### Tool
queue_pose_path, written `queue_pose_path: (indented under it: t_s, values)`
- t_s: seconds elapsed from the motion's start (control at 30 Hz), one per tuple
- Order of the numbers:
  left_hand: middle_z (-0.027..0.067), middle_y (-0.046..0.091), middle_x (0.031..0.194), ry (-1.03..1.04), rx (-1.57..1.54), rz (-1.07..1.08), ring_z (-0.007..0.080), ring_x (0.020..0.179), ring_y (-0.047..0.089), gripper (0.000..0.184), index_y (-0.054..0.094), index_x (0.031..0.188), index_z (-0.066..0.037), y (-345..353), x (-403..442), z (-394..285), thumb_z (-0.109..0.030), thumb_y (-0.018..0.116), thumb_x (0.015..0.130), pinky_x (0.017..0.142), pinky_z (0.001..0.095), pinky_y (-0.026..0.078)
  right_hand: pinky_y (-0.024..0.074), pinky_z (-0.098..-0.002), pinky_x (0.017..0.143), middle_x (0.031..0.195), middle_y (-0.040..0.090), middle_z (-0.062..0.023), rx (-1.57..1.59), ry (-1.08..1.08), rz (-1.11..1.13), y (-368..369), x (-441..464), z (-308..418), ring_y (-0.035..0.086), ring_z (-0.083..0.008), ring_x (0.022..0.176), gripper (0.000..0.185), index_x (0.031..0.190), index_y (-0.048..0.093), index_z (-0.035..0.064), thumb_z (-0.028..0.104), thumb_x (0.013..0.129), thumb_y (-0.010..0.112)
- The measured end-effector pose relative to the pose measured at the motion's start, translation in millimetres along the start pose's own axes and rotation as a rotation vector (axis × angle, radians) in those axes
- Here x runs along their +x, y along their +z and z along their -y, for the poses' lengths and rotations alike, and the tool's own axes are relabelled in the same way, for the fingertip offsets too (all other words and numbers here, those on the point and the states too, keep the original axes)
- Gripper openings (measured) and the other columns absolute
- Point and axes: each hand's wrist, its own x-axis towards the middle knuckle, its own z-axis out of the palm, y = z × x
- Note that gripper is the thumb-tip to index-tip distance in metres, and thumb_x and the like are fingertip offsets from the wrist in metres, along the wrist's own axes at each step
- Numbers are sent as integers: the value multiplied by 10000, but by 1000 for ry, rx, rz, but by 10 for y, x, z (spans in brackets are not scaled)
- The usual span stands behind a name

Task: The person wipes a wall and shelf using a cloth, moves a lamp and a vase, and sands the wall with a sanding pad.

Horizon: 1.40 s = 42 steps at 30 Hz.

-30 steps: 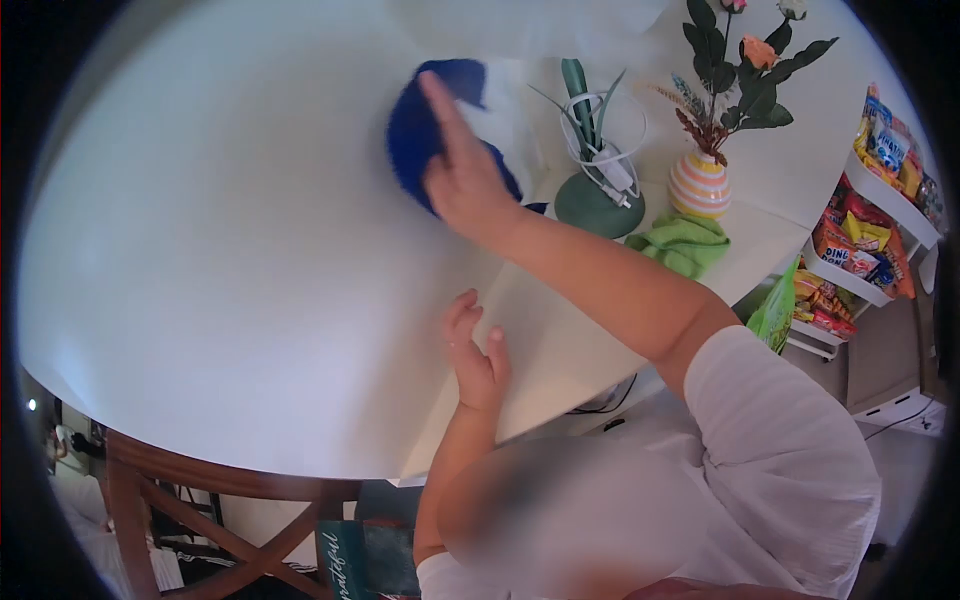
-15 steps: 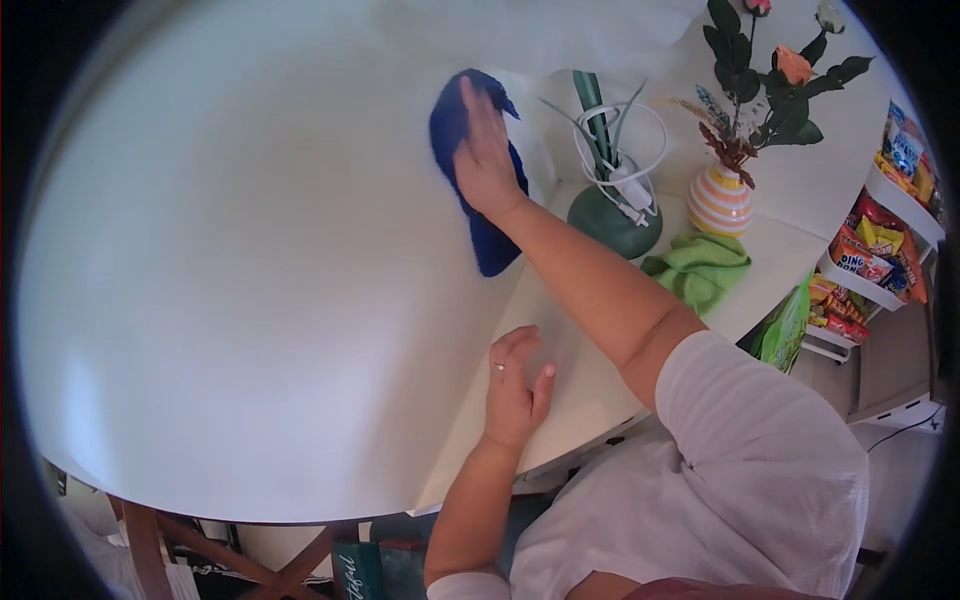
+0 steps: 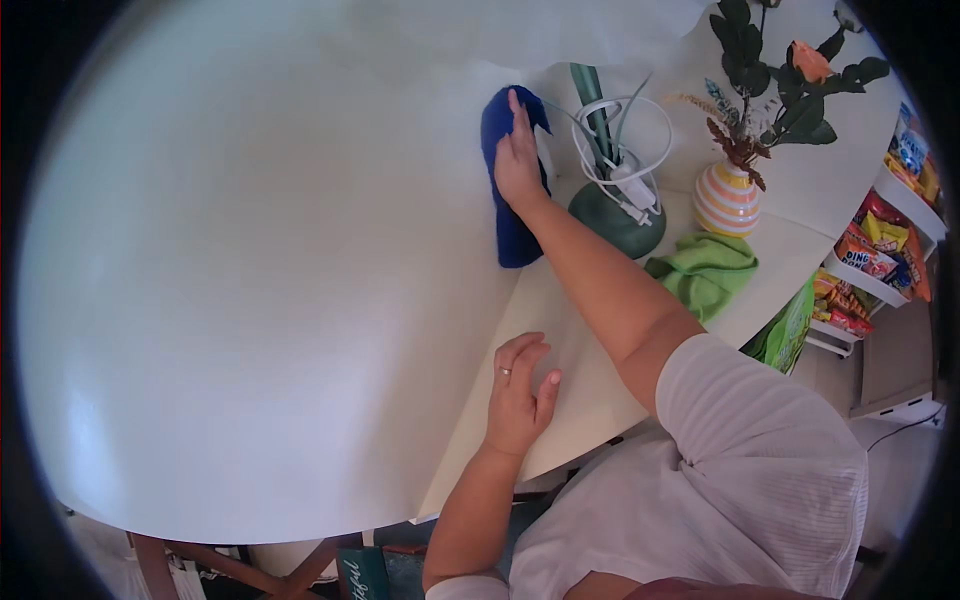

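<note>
A dark blue cloth (image 3: 515, 240) lies on the broad white tabletop (image 3: 260, 300). My right hand (image 3: 519, 165) rests flat on this cloth with its fingers stretched out, close to the seam where a cream surface (image 3: 575, 310) begins. Nearer to my body, my left hand (image 3: 520, 395) sits over the cream surface, fingers loosely bent and apart, a ring on one finger, holding nothing. Just right of the blue cloth stands a green round-based object (image 3: 615, 225) with a white cord and plug (image 3: 632, 185) looped around its upright stem.
A striped vase (image 3: 727, 200) of flowers stands at the back right, with a crumpled green cloth (image 3: 705, 270) in front. Beyond the table's right edge are a rack of snack packets (image 3: 870, 255) and a green bag (image 3: 790, 330). Wooden crossed legs (image 3: 290, 575) show below the front edge.
My right hand and the blue cloth have slid to the right, toward the green round-based object. My left hand has stayed nearly in place. The view has shifted slightly.
</note>
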Motion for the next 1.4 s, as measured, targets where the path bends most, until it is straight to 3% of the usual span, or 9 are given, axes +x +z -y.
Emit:
queue_pose_path:
  t_s: [0.13, 0.57, 0.8, 0.97, 1.07, 1.3, 1.4]
  values:
    - [161, 491, 1102, -13, 4, -4, 330, 994, 471, 246, 495, 1018, -21, -6, 1, 1, -143, 563, 815, 857, 386, 399, 188, -404, 1065, 1358, 274, -263, 16, 153, 5, -20, -80, -140, 245, -376, 1279, 576, 1341, 232, -31, 47, 792, 390]
    - [153, 510, 1056, 83, 104, 72, 334, 941, 494, 234, 515, 959, -21, -41, 70, 2, -116, 603, 764, 806, 396, 425, 195, -406, 1062, 1346, 303, -260, 33, 251, -59, -47, -277, -486, 263, -386, 1265, 535, 1327, 263, -27, 121, 824, 372]
    - [153, 510, 1061, 59, 67, 22, 335, 943, 489, 202, 522, 951, -20, -21, 46, -20, -84, 581, 770, 814, 395, 421, 187, -409, 1066, 1360, 278, -262, 18, 517, -80, -38, -345, -479, 250, -388, 1269, 534, 1334, 251, -21, 187, 854, 361]
    - [172, 498, 1081, 18, 40, -3, 336, 989, 474, 173, 515, 963, -11, -27, -5, -64, -70, 528, 800, 864, 392, 393, 187, -409, 1068, 1397, 237, -228, 2, 647, -83, 90, -430, -988, 229, -371, 1289, 561, 1364, 220, 18, 279, 881, 337]
    - [187, 482, 1107, 4, 52, -38, 336, 1012, 465, 172, 509, 982, -7, -27, -28, -31, -82, 496, 828, 883, 388, 381, 200, -412, 1063, 1422, 218, -183, 125, 1098, -65, -200, -312, -306, 224, -349, 1300, 598, 1383, 190, 53, 365, 888, 313]
    - [211, 407, 1186, -80, 48, -326, 350, 1078, 414, 249, 486, 1061, -6, -52, -60, 38, -174, 488, 878, 876, 395, 389, 217, -458, 1038, 1441, 197, -125, 314, 1216, 278, -347, -614, -176, 248, -318, 1291, 657, 1413, 95, 137, 492, 887, 267]
    - [215, 393, 1202, -120, -32, -361, 353, 1101, 395, 277, 470, 1086, -3, -50, -72, 10, -198, 470, 889, 898, 405, 371, 180, -441, 1059, 1398, 188, -262, 104, 1019, 357, -321, -1298, 585, 213, -404, 1284, 694, 1369, 138, -7, 429, 867, 335]
